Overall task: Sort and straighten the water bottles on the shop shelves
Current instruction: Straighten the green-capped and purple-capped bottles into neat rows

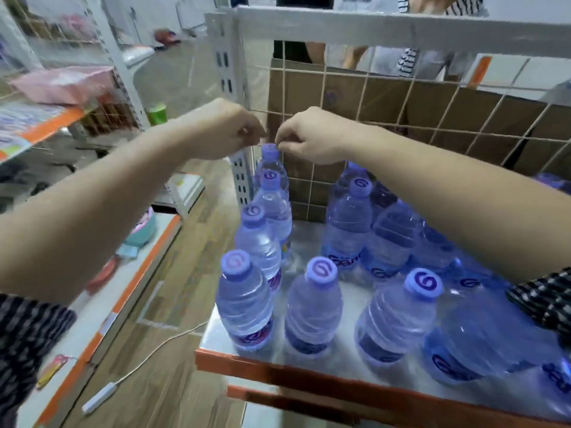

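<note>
At frame centre, the right hand (312, 137) has curled fingertips (279, 144) pinching the purple cap of the rearmost clear plastic water bottle (271, 163). The left hand (222, 128) has curled fingers just up-left of that cap; whether they hold anything I cannot tell. A white wire grid (364, 84) and a brown cardboard box (346, 97) stand close behind. More purple-capped bottles (312, 307) fill the orange-edged metal shelf (278, 369) below.

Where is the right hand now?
Centre of the head view: right hand pinches the cap of the rear-left bottle, by the wire grid, left hand beside it.
</note>
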The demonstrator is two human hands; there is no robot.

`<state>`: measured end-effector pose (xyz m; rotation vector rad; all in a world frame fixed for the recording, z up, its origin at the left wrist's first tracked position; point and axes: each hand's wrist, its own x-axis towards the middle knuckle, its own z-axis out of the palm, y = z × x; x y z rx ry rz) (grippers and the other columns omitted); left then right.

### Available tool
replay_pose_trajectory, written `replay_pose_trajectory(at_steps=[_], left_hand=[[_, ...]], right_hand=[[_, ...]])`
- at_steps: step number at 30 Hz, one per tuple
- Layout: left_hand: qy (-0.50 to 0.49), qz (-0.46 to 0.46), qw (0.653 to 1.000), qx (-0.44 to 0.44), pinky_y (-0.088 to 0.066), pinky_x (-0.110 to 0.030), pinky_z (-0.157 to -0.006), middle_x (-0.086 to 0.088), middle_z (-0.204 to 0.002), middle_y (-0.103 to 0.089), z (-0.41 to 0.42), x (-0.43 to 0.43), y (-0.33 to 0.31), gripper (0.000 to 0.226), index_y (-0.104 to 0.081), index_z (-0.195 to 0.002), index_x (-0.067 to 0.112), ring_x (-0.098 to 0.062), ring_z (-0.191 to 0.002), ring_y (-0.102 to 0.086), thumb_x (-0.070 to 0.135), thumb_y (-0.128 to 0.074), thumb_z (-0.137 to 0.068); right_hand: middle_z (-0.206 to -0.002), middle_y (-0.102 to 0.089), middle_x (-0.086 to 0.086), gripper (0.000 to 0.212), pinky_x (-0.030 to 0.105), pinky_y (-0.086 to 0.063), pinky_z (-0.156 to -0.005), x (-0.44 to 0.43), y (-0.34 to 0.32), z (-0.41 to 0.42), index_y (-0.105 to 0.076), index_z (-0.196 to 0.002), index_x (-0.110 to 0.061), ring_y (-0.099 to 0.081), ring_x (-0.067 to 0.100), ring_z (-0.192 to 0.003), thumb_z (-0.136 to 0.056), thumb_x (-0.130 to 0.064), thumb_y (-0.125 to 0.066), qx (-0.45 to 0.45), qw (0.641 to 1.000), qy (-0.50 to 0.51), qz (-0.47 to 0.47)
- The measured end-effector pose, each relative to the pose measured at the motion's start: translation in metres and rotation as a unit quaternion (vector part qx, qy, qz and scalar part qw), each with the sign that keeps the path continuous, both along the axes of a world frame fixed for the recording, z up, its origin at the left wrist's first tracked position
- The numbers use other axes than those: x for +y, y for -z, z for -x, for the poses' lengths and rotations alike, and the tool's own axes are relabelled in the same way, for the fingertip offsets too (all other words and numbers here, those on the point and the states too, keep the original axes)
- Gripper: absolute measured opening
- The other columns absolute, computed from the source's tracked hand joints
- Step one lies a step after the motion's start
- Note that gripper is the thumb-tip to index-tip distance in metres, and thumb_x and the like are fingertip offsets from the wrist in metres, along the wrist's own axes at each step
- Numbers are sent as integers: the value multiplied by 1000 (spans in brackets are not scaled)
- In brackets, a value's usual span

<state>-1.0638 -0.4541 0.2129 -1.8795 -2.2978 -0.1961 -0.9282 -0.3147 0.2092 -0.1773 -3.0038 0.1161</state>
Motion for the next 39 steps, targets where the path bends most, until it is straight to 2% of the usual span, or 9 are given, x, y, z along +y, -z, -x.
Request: replay_pose_trajectory(at_steps=[3,5,8,13,16,23,28,32,39], left_hand=[[7,-12,1000,-13,-45,-29,-85,-11,-111,-72,17,-4,11,25,-70,-117,11,-31,-100,-66,16,-58,-95],[20,-20,999,-29,-39,-23,-81,-10,-112,-71,26,-5,19,27,-68,-120,11,-29,-100,-66,17,-57,-96],[43,-13,998,-50,-40,-26,-79,-11,-109,-71,29,1,32,29,-65,-123,9,-30,-97,-66,15,-57,-96],[65,-2,996,-58,-52,-41,-80,-14,-105,-71,26,20,45,39,-60,-123,5,-34,-92,-67,31,-60,-94],[22,21,999,-33,-50,-41,-73,-15,-98,-68,25,37,50,45,-61,-112,8,-36,-87,-62,46,-64,-88],[38,31,998,-47,-46,-35,-69,-12,-90,-65,7,65,44,40,-64,-107,9,-27,-79,-57,42,-71,-84],[34,-3,998,-56,-35,-29,-67,-11,-88,-63,-12,80,46,33,-66,-106,7,-31,-88,-58,32,-67,-84],[40,-12,996,-80,-39,-32,-66,-17,-92,-64,-26,92,52,26,-63,-97,7,-38,-90,-59,27,-56,-83],[122,89,985,-80,-36,-26,-73,-3,-95,-68,-31,88,28,27,-68,-110,15,-25,-89,-58,17,-61,-84]], right_hand=[[-72,-64,-2,33,14,-39,-59,-18,6,13,-71,-96,-15,-59,14,-69,-97,-42,-53,-60,997,-18,40],[-66,-60,-2,40,15,-35,-50,-28,15,17,-70,-93,-15,-54,13,-62,-93,-52,-56,-97,994,-37,22],[-61,-44,-6,41,33,-25,-54,-38,25,14,-67,-95,-13,-42,19,-64,-87,-53,-63,-89,994,-30,-55],[-67,-55,6,46,32,-31,-52,-30,26,0,-65,-87,-9,-47,21,-63,-82,-55,-68,-61,998,-6,-30],[-63,-49,-3,42,23,-30,-50,-20,24,-16,-58,-85,-12,-44,9,-58,-81,-52,-71,-51,999,16,-5],[-70,-45,-13,41,22,-30,-53,-7,24,-42,-63,-104,-13,-41,2,-62,-82,-47,-72,-80,997,20,-9],[-75,-47,-20,35,7,-30,-56,-3,19,-48,-66,-110,-21,-44,-2,-66,-81,-38,-76,-92,996,-16,13],[-93,-61,-11,31,21,-33,-67,-4,21,-50,-68,-110,-22,-48,7,-79,-81,-33,-76,-98,994,-50,17],[-81,-54,-11,35,24,-32,-67,-8,23,-52,-67,-108,-20,-47,10,-77,-89,-49,-63,-57,998,-30,23]])
